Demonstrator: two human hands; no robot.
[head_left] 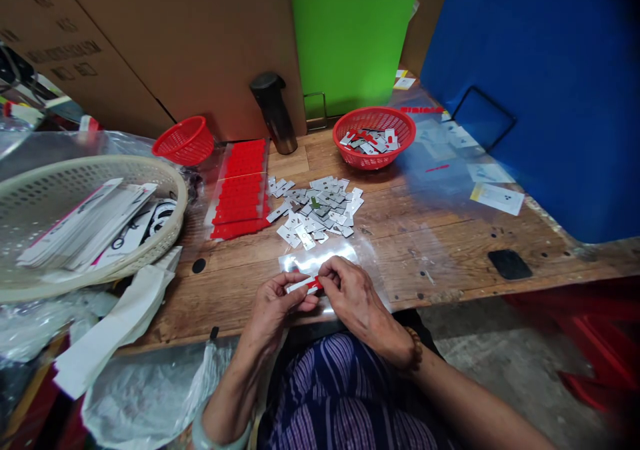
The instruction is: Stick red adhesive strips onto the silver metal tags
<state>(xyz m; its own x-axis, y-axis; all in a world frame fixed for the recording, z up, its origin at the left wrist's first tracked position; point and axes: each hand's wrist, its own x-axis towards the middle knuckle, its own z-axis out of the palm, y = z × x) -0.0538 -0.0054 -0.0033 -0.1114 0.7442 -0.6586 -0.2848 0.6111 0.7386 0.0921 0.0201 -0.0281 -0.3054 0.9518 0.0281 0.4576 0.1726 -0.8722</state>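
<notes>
Low at the front of the table, my left hand [273,307] is closed, pinching a small flat silver plate [299,285] between thumb and fingers. A red sticker-like piece [317,283] covers the plate's right end. My right hand [353,293] is closed too, its thumb and forefinger pressed on that red end. Below both hands lies a clear plastic sheet [370,270]. Just beyond them spreads a loose pile of similar silver plates [325,207]. Left of the pile are stacked sheets of red pieces [243,183].
A red basket [374,163] holds plates with red ends. A smaller red basket [187,145] and a dark bottle [275,113] stand at the back. At left is a large cream basket [173,230] of printed cards. Cardboard [190,43] and a blue panel [545,103] border the table.
</notes>
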